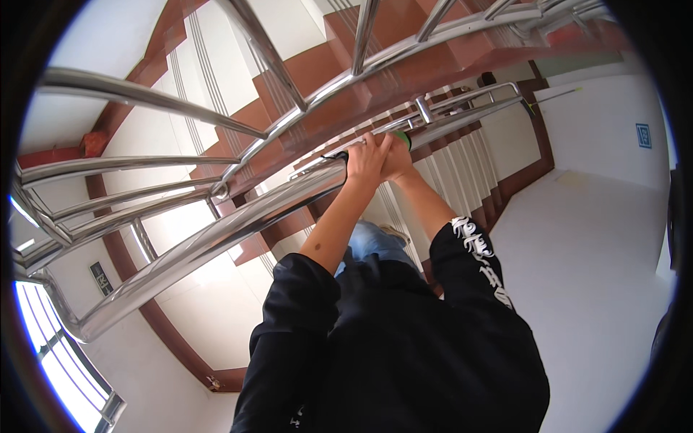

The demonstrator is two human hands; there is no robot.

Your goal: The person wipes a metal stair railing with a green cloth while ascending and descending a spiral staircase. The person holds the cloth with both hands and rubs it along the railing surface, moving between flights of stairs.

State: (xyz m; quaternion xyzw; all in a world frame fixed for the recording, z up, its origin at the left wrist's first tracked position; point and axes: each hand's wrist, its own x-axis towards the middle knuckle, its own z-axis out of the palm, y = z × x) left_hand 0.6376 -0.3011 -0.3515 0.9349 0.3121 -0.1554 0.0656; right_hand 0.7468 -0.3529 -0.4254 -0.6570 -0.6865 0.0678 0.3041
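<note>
My left hand and my right hand are close together over the thick steel handrail. The left fingers curl down over the rail. Beside them my right fingers are closed, and the two hands overlap. A green-edged thing with a dark rim sticks out past my right hand; most of it is hidden, so its kind cannot be made out. A small black strip shows by my left fingers, on the rail's far side.
Steel balusters and more railing curve across the top and left. Below are white stairs edged in red-brown. A white wall with a blue sign rises at right. A barred window is at lower left.
</note>
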